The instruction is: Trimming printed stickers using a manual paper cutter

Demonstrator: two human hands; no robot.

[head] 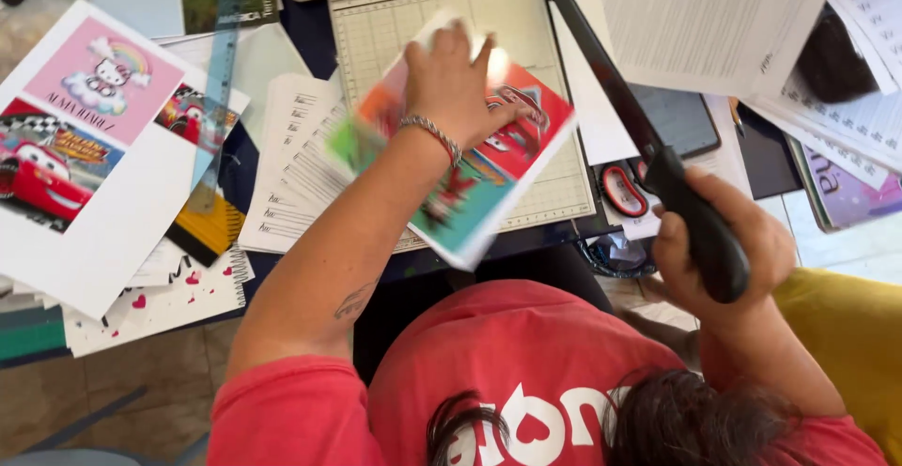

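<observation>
My left hand (449, 76), a metal bracelet on its wrist, holds a colourful printed sheet (498, 175) with a red cartoon car on it. The sheet is blurred and lies tilted over the gridded board of a paper cutter (413, 15). My right hand (742, 240) is closed around the black handle (700, 231) of the cutter's long blade arm (601, 71). The arm is raised and runs along the board's right edge, just right of the sheet.
A white sheet with cartoon cat and red car pictures (85, 147) lies at the left, beside a blue see-through ruler (218, 81). Lined pages (291, 165) sit under the cutter's left side. Red-handled scissors (623, 189), a dark tablet (676, 118) and printed tables (705, 15) are at the right.
</observation>
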